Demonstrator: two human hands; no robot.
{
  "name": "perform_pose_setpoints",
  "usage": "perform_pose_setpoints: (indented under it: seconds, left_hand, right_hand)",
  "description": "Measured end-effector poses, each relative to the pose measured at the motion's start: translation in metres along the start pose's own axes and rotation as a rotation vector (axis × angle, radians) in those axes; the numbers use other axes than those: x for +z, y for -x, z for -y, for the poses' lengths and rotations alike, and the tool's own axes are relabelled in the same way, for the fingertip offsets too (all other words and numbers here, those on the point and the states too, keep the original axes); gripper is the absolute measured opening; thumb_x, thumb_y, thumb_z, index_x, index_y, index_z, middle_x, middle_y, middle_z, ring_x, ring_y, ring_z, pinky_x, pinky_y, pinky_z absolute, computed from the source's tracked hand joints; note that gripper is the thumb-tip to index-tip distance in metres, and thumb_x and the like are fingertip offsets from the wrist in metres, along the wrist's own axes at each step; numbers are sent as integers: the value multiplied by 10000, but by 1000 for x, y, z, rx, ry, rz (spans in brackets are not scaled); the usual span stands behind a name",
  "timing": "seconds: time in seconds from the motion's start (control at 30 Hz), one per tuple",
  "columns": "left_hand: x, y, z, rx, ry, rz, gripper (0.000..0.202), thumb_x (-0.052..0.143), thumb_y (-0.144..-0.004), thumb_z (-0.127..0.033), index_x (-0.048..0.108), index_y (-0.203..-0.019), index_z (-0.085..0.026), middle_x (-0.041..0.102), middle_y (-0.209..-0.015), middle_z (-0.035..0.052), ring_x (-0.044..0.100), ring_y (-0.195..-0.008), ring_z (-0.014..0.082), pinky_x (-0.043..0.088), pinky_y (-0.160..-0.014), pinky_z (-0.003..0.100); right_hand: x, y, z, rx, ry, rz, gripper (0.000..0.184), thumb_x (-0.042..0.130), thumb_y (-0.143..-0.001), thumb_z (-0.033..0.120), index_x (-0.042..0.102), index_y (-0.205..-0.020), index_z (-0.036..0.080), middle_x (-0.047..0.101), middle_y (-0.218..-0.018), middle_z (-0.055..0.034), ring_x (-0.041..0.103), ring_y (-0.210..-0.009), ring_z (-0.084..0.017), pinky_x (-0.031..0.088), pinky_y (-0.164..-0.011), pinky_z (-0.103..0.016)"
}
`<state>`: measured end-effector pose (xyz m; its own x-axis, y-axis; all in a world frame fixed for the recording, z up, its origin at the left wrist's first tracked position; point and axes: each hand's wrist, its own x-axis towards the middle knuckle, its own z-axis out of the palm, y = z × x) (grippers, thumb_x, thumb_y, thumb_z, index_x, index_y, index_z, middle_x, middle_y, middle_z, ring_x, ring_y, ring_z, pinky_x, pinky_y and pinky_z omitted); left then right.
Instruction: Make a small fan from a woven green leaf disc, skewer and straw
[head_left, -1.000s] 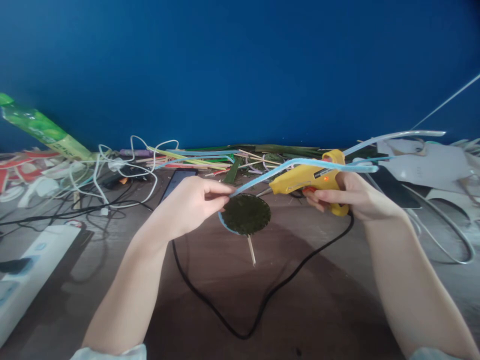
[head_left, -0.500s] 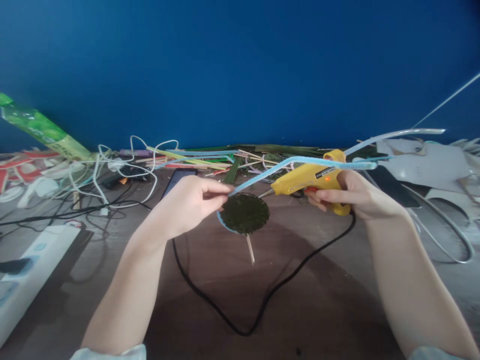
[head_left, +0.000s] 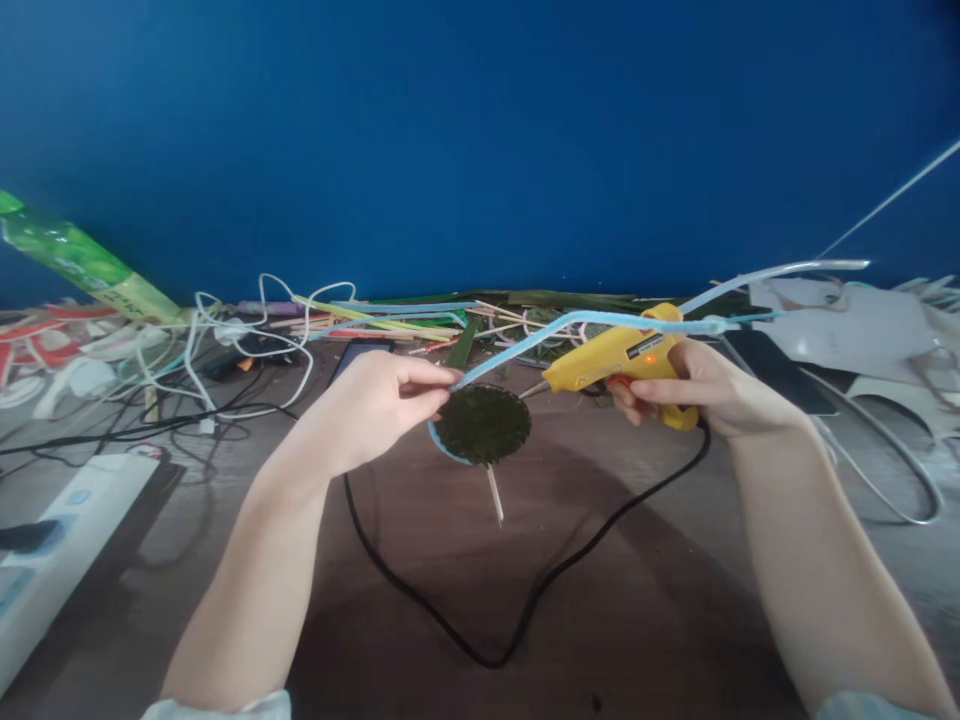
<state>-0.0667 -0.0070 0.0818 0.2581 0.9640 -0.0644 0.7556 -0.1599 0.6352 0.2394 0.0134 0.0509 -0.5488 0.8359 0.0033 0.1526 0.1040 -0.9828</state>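
Note:
My left hand [head_left: 405, 395] pinches a light blue pipe cleaner [head_left: 525, 345] at the upper left edge of a dark green round disc [head_left: 484, 425]. Blue edging runs down the disc's left rim, while the pipe cleaner's free length slants up and bends away to the right. Thin wooden sticks [head_left: 495, 495] jut out below the disc. In my right hand [head_left: 694, 390] is a yellow hot glue gun [head_left: 600, 358] with an orange light lit; a glue stick [head_left: 780, 272] pokes from its back. The nozzle points left, close to the disc's upper right edge.
A black cord [head_left: 540, 590] loops across the table from the glue gun. At left lie a power strip [head_left: 75, 540], tangled white cables [head_left: 195, 360] and a green bottle [head_left: 82, 255]. Sticks and pipe cleaners [head_left: 390, 320] line the wall; a dark phone [head_left: 780, 370] lies at right.
The disc, the pipe cleaner and my left hand have shifted very slightly left. The glue gun has barely moved, and both hands keep their hold.

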Motion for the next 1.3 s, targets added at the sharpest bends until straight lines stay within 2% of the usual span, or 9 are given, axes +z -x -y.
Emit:
perform_pose_setpoints:
  seconds: [0.17, 0.3, 0.37, 0.57, 0.8, 1.0, 1.17, 1.23, 1.3]
  left_hand:
    - [-2, 0, 6, -17, 85, -5, 309, 563, -740, -341, 688, -1009, -256, 731, -867, -10, 671, -758, 181, 518, -714, 252]
    - [-2, -1, 5, -21, 113, 10, 305, 570, -734, -330, 691, -1005, -256, 733, -813, -12, 673, -714, 172, 525, -701, 248]
    - [-1, -2, 3, -18, 124, 42, 274, 577, -730, -326, 707, -959, -250, 733, -792, -17, 672, -703, 168, 523, -708, 242]
    - [3, -8, 3, 0, 227, 132, 281, 594, -726, -313, 704, -976, -245, 733, -809, -11, 669, -703, 162, 524, -729, 241]
    - [6, -12, 2, 8, 309, 196, 308, 583, -740, -266, 683, -1030, -235, 732, -850, 7, 670, -693, 157, 535, -725, 256]
    - [7, -13, 1, 18, 306, 221, 296, 584, -745, -254, 687, -1022, -237, 733, -802, -3, 671, -685, 149, 527, -736, 245]
    - [9, -12, -2, 26, 305, 254, 289, 573, -750, -232, 690, -1014, -229, 733, -789, -3, 666, -672, 142, 523, -717, 236]
    - [10, -12, -3, 33, 292, 275, 287, 568, -753, -227, 690, -1013, -229, 733, -781, -8, 661, -671, 137, 518, -708, 226]
    - [11, -12, -4, 44, 279, 292, 286, 561, -759, -224, 690, -1014, -234, 732, -778, -14, 657, -673, 133, 513, -698, 216]
  right_hand:
    - [-2, -7, -10, 152, -80, -36, 208, 649, -737, 296, 584, -843, 129, 639, -797, -76, 639, -714, -177, 520, -584, -263]
    - [7, -23, -29, 287, -213, -32, 261, 663, -708, 312, 598, -867, 116, 667, -833, -95, 656, -795, -206, 544, -673, -304]
    - [14, -31, -40, 330, -213, -32, 237, 660, -704, 320, 606, -805, 113, 661, -785, -83, 655, -739, -185, 532, -607, -261]
    - [28, -43, -60, 378, -59, -69, 202, 661, -687, 313, 592, -676, 124, 623, -632, -44, 529, -498, -82, 396, -386, -169]
    - [31, -51, -77, 401, 400, -256, 288, 561, -748, 455, 488, -692, 182, 562, -526, -13, 492, -420, -104, 391, -399, -221]
    - [37, -51, -90, 338, 661, -373, 373, 583, -673, 523, 389, -591, 214, 512, -632, -19, 510, -614, -168, 324, -531, -265]
    - [37, -47, -76, 295, 837, -440, 352, 571, -684, 517, 398, -629, 216, 469, -641, -1, 476, -615, -168, 305, -536, -271]
    - [38, -44, -61, 219, 716, -440, 298, 562, -714, 485, 455, -696, 207, 474, -649, 8, 476, -615, -156, 327, -539, -268]
    - [41, -40, -43, 90, 408, -332, 245, 537, -764, 436, 518, -823, 199, 518, -716, 3, 503, -651, -141, 379, -566, -262]
